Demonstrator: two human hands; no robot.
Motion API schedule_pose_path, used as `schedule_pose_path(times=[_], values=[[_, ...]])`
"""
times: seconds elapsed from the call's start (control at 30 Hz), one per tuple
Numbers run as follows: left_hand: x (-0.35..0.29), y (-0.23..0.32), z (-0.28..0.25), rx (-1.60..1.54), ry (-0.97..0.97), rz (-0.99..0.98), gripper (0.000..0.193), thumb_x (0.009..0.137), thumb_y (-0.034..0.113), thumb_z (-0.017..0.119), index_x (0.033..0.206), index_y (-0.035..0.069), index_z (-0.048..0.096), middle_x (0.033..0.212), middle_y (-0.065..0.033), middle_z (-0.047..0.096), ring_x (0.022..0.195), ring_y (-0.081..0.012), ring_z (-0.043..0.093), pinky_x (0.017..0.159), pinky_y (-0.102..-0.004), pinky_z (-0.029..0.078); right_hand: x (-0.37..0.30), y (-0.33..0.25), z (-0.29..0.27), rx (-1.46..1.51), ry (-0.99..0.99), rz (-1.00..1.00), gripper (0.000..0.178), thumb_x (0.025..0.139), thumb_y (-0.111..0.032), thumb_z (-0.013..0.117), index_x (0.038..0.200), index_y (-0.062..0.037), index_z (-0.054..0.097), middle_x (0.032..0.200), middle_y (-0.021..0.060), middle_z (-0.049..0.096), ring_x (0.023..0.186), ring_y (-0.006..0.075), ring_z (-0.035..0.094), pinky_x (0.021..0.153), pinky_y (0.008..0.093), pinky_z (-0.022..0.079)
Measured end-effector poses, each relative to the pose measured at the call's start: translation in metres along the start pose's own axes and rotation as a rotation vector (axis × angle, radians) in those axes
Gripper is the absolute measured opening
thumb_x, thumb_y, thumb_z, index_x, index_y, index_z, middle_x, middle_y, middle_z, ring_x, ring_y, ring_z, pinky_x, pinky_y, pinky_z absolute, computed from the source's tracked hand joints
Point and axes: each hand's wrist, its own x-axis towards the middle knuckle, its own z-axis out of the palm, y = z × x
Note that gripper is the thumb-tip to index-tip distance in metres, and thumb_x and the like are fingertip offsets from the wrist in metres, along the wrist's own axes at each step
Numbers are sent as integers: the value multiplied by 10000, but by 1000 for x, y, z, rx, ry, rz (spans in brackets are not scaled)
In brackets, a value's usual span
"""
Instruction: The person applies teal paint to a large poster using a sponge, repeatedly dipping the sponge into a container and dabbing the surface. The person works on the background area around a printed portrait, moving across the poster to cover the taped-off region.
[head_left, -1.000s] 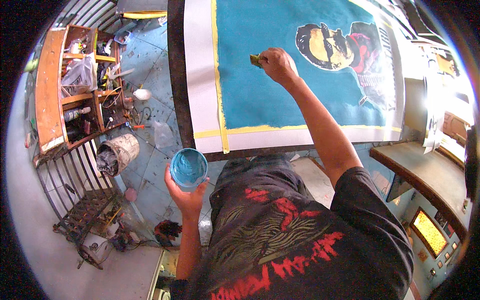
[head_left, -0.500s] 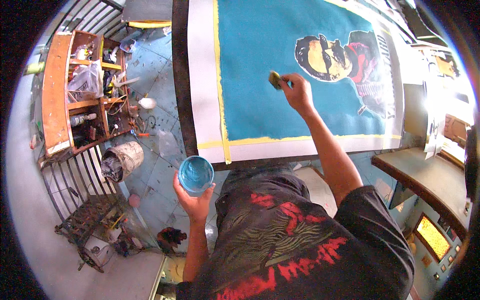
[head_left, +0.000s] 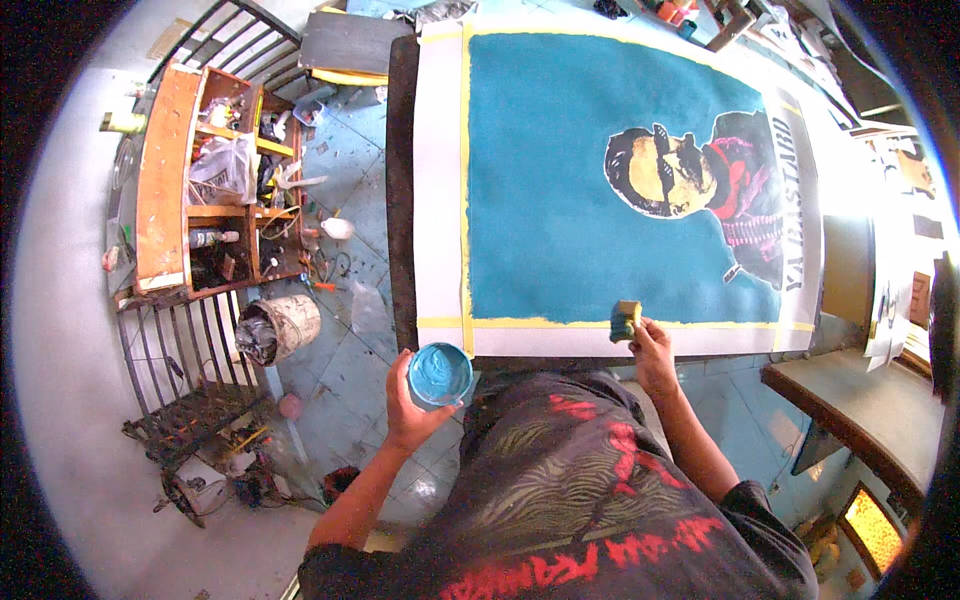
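My left hand (head_left: 412, 415) is wrapped round a tub of blue paint (head_left: 440, 374), held upright just off the near left corner of the painting. My right hand (head_left: 654, 360) pinches a small yellowish sponge (head_left: 626, 318) stained dark with paint. The sponge is over the near edge of the painting (head_left: 540, 210); whether it touches the surface I cannot tell. Teal covers most of the sheet, around a sideways portrait (head_left: 660, 175) in dark glasses with a red scarf. Yellow masking tape (head_left: 560, 322) borders the teal, with a white margin outside it.
To the left stand a wooden shelf unit (head_left: 165, 180) full of odds and ends, and a paint-smeared bucket (head_left: 290, 328) tipped on its side. A white container (head_left: 337, 228) lies on the blue tiled floor (head_left: 345, 180). At the right is a brown-topped counter (head_left: 840, 400).
My right hand has drawn the sponge back from the middle of the teal to its near edge. The tub stays in my left hand. The whole view has shifted, showing more of the painting's far side.
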Motion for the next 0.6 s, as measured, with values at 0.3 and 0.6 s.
schedule_pose_path(times=[0.3, 0.6], values=[[49, 25, 64, -203, 312, -88, 1021, 626, 294, 923, 1416, 10, 344, 1339, -177, 459, 1234, -325, 479, 1049, -446, 388, -12, -18, -63, 316, 213, -57, 190, 997, -191, 575, 1122, -57, 622, 930, -7, 640, 767, 75, 554, 656, 235, 427], [50, 57, 85, -38, 245, 21, 1052, 619, 316, 922, 1429, -10, 336, 1364, -217, 439, 1282, -374, 436, 1074, -469, 354, -33, -42, -61, 414, 105, -128, 114, 989, -197, 602, 1039, -96, 619, 861, -34, 616, 720, 66, 547, 656, 236, 435]])
